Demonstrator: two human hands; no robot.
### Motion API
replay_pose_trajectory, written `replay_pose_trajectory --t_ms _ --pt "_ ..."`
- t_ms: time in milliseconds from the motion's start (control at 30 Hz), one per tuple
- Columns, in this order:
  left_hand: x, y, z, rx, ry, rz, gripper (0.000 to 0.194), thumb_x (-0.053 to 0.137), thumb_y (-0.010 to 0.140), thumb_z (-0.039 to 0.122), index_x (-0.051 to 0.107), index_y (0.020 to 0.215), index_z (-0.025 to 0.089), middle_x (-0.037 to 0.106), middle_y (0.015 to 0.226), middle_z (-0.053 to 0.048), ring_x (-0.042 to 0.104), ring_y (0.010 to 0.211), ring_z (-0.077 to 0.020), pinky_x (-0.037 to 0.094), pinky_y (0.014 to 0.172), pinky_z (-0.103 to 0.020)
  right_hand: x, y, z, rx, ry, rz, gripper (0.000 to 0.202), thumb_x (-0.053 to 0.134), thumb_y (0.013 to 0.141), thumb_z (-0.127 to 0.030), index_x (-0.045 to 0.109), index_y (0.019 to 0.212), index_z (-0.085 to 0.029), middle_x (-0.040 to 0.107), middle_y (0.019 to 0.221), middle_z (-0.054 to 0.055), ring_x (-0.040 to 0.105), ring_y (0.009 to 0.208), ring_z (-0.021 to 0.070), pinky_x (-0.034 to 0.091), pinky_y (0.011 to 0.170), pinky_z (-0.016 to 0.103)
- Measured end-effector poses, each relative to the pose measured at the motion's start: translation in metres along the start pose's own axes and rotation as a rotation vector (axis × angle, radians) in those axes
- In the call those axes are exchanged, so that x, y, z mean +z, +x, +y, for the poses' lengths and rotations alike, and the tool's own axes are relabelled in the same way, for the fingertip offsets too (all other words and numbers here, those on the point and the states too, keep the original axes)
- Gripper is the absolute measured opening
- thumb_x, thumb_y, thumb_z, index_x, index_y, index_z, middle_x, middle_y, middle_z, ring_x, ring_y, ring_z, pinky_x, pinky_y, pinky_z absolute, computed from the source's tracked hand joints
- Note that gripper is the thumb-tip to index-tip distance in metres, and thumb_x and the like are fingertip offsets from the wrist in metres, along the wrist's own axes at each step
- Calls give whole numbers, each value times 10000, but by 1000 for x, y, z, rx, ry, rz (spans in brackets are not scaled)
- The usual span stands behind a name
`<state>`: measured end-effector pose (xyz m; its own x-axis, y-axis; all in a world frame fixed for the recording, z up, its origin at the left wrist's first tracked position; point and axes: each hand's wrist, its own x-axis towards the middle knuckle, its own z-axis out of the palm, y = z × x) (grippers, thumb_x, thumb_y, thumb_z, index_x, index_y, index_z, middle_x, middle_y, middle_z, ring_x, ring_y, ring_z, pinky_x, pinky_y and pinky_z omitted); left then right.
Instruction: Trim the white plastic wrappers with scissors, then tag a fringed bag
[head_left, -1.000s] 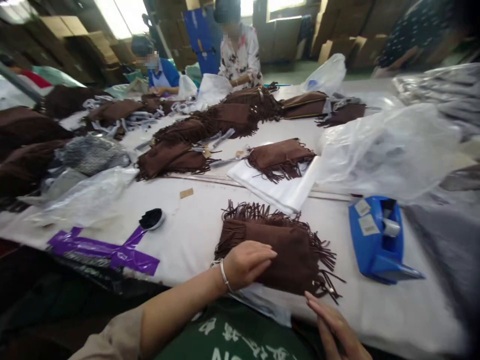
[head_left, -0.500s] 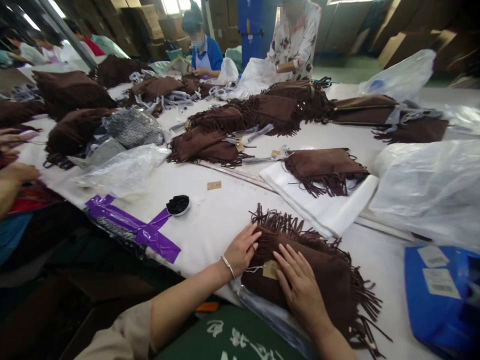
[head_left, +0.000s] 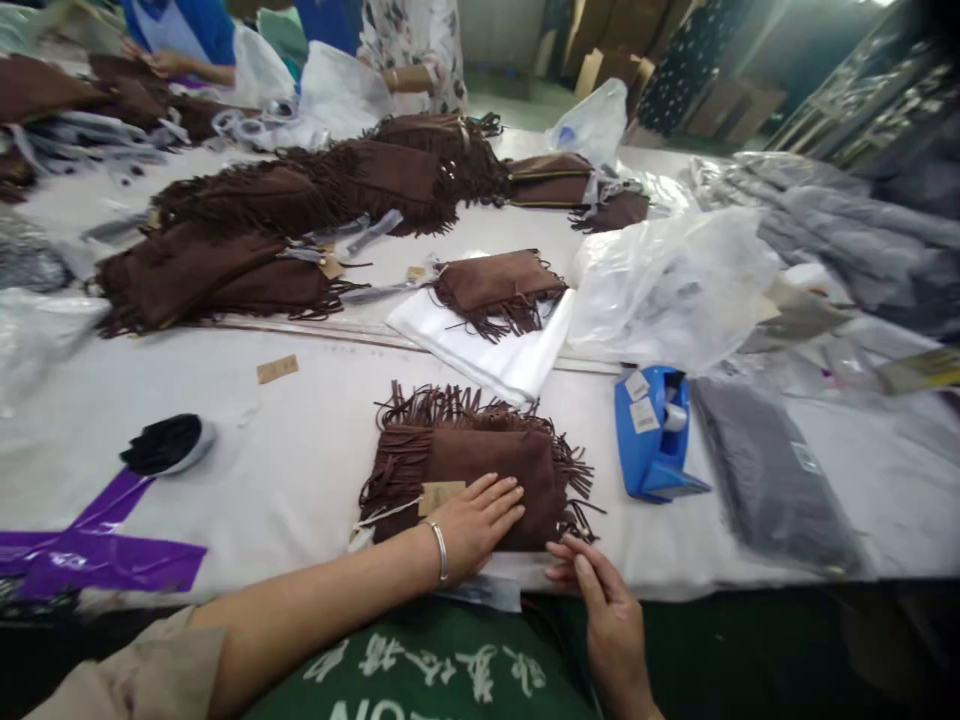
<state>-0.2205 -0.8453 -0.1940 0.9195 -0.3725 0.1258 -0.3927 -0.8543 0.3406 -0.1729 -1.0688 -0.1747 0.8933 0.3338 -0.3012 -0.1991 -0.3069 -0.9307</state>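
A dark brown fringed bag [head_left: 487,455] lies flat on the white table in front of me. My left hand [head_left: 472,525], with a silver bangle at the wrist, rests on it with fingers stretched out. A tan paper tag [head_left: 439,497] on a white string shows beside that hand. At the bag's lower right corner, near some small metal bits, is my right hand [head_left: 600,590], its fingers bent and drawn together. What they pinch, if anything, is too small to make out. Part of a clear plastic strip [head_left: 487,592] pokes out below the bag.
A blue tape dispenser [head_left: 649,435] and a grey packed item [head_left: 772,480] stand to the right. Farther back, another fringed bag [head_left: 499,280] lies on white sheeting [head_left: 517,365]. A bowl of black pieces [head_left: 169,445] sits left, near purple tape [head_left: 112,555]. Two people work across the table.
My view has swung right. The left hand has slid from the bag's left side onto its middle; the right hand has left its top for the lower right corner.
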Motion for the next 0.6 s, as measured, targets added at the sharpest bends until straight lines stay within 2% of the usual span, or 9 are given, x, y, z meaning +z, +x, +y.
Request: replay_pose_trajectory --t_ms 100,167,233,300,367,500,600 --pt "11 17 8 37 59 25 555 523 793 219 432 1312 45 370 1415 -196 278 1339 -309 231 1105 -480 -13 -12 15 268 217 -73 518 482 834 -555 597 1105 -130 687 1020 145 665 836 240 523 748 361" --pt "13 19 11 71 78 80 479 475 813 171 472 1279 59 441 1368 -189 356 1304 -285 290 1086 -457 -14 -12 16 433 393 -229 625 396 843 -618 583 1133 -96 669 1059 184 658 915 270 515 802 402" --pt "9 16 14 97 76 155 448 444 823 141 485 1266 86 496 1329 -165 412 1272 -248 333 1071 -426 -11 -6 9 478 588 -413 701 284 853 -658 559 1173 -99 626 1154 193 614 1040 276 458 924 450" --pt "1 11 17 117 74 228 459 434 825 132 461 1282 98 518 1309 -155 430 1260 -226 361 1058 -408 -3 5 -2 393 746 -555 741 179 855 -677 537 1210 -134 563 1260 166 536 1161 254 363 1032 463" --pt "-8 6 22 134 89 282 471 417 834 123 428 1304 104 529 1298 -155 427 1264 -217 379 1047 -404 6 22 -15 248 806 -591 750 125 847 -687 519 1235 -181 516 1324 124 480 1222 238 324 1060 472" --pt "-15 1 29 140 134 324 490 388 837 90 394 1326 115 528 1301 -145 408 1278 -209 382 1049 -401 23 66 -28 44 677 -504 862 75 785 -760 553 1207 -179 568 1261 130 480 1211 269 376 999 519" --pt "-12 0 31 134 134 309 477 386 836 84 413 1311 115 522 1308 -141 405 1279 -205 369 1060 -399 23 95 -30 -40 640 -402 925 32 761 -777 524 1246 -162 549 1282 131 464 1226 263 379 997 503"
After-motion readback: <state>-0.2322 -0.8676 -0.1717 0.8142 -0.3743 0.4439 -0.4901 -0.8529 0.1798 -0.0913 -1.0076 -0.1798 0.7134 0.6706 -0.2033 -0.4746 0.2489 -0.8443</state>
